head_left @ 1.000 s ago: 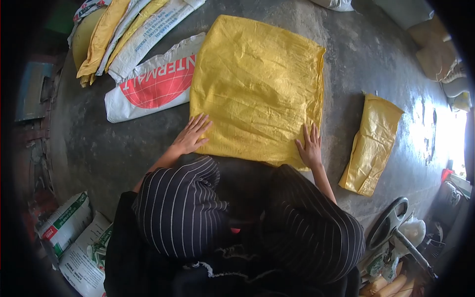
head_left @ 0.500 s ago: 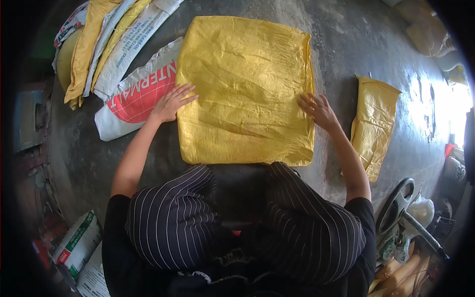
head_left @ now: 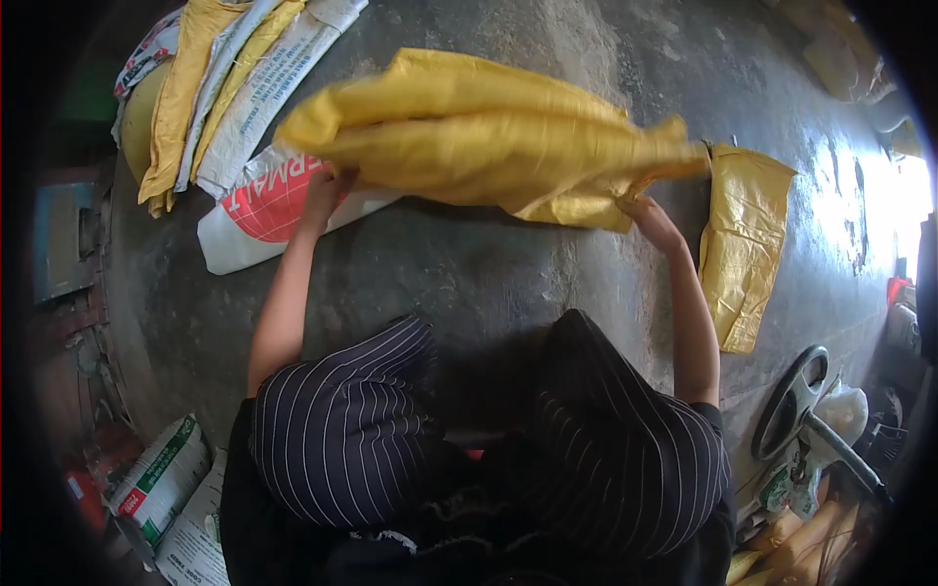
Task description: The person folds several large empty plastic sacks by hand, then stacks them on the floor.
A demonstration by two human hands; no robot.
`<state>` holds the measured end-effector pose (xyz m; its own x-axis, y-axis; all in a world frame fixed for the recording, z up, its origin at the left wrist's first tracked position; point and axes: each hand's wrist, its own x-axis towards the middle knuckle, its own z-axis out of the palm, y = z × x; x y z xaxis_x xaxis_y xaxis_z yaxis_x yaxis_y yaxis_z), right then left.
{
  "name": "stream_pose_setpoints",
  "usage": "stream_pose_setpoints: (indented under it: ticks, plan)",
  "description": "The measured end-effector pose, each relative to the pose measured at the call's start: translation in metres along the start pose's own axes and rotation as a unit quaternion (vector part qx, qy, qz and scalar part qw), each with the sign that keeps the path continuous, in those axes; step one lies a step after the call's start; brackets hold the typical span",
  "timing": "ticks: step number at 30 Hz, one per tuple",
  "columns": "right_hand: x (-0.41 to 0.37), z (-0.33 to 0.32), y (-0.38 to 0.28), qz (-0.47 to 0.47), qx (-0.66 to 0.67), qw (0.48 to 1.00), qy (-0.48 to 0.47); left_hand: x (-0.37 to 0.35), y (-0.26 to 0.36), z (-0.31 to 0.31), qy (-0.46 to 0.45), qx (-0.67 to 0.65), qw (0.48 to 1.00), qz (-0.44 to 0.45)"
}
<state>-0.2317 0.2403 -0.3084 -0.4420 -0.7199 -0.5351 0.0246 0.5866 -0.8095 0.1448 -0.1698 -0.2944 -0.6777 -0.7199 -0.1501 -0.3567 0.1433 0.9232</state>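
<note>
We hold a large, glossy yellow plastic sack [head_left: 489,151] by its near side; it billows in loose folds, blurred, stretched crosswise over the grey floor [head_left: 469,278].

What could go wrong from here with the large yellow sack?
The large yellow sack could slip: the left hand and right hand seem to hold only its near edge. Its right end might catch the folded yellow sack close by. It could shift the red-printed sack, which it partly covers in this view.
</note>
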Motion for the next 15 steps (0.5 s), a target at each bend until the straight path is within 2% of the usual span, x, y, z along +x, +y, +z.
stream_pose_setpoints:
  ticks: [1, 2, 4, 5, 6, 8, 9, 12, 14, 15]
  plan:
    - [0.002, 0.002, 0.016, -0.018, 0.068, 0.997, -0.014, -0.002, 0.003, -0.002, 0.026, 0.061, 0.993, -0.102]
    - [0.003, 0.004, 0.035, -0.035, 0.136, 0.99, -0.03, -0.007, 0.004, -0.002, 0.028, 0.062, 0.993, -0.1]
    - [-0.006, 0.011, 0.06, -0.014, 0.158, 0.987, -0.006, -0.017, -0.004, -0.001, 0.055, 0.014, 0.993, -0.102]
    - [-0.011, 0.013, 0.07, 0.01, 0.179, 0.984, 0.019, -0.02, -0.01, -0.003, 0.071, 0.145, 0.983, -0.087]
    - [-0.02, 0.02, 0.068, 0.01, 0.179, 0.984, 0.019, -0.019, -0.023, 0.001, 0.105, 0.232, 0.967, -0.03]
    - [-0.033, 0.037, 0.06, 0.011, 0.238, 0.967, 0.094, -0.024, -0.015, 0.013, 0.166, 0.326, 0.931, 0.014]
    - [-0.033, 0.041, 0.06, -0.003, 0.281, 0.955, 0.095, -0.026, -0.008, 0.015, 0.164, 0.326, 0.931, 0.013]
    - [-0.029, 0.043, 0.062, -0.026, 0.259, 0.955, 0.142, -0.025, 0.014, 0.021, 0.163, 0.354, 0.92, 0.027]
    - [-0.033, 0.051, 0.036, -0.035, 0.244, 0.955, 0.165, -0.024, 0.022, 0.036, 0.253, 0.358, 0.877, 0.194]
    - [-0.034, 0.055, 0.026, -0.045, 0.229, 0.954, 0.188, -0.029, 0.032, 0.039, 0.208, 0.411, 0.873, 0.16]
